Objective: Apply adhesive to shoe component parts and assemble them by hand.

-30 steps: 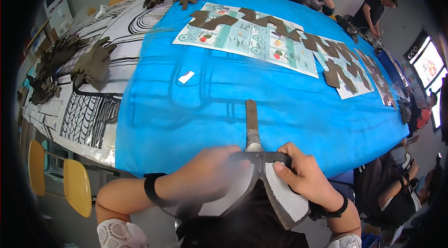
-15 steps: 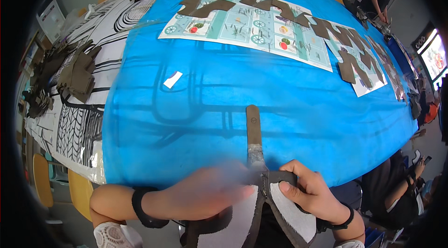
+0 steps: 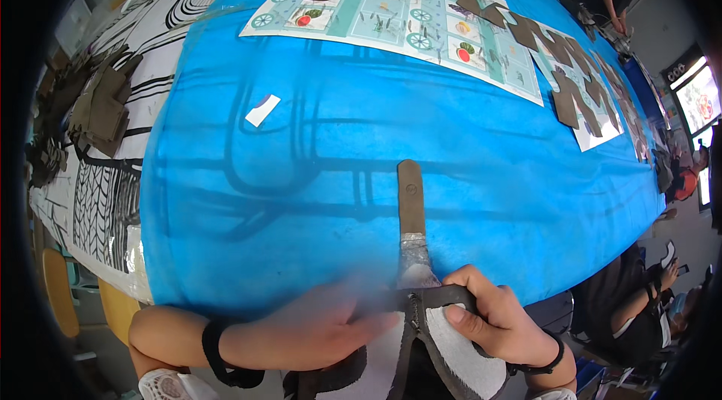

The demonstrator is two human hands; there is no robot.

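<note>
Low at the table's near edge I hold a dark brown piece with white backing (image 3: pixel 460 349), shaped like a shoe upper, with a seam down its middle. My right hand (image 3: pixel 500 321) grips its right side, thumb on the white backing and fingers over the dark edge. On the other side of the seam, my left hand (image 3: pixel 316 325) pinches the piece; a blur covers part of its fingers. Just beyond the seam lies a tool with a flat brown handle (image 3: pixel 411 197). Its lower part is wrapped in something clear and shiny, and its near end is hidden at the piece.
A blue sheet (image 3: pixel 323 242) covers the table. Brown cut pieces (image 3: pixel 564 54) lie on printed paper sheets (image 3: pixel 368 24) at the far side. More brown pieces are heaped (image 3: pixel 105 110) at the left. A small white slip (image 3: pixel 262 110) lies left of centre. Other people are around the table.
The view has shifted a little, so the table's things sit slightly higher and to the left. Both hands keep their hold on the piece, which has moved slightly away from the tool.
</note>
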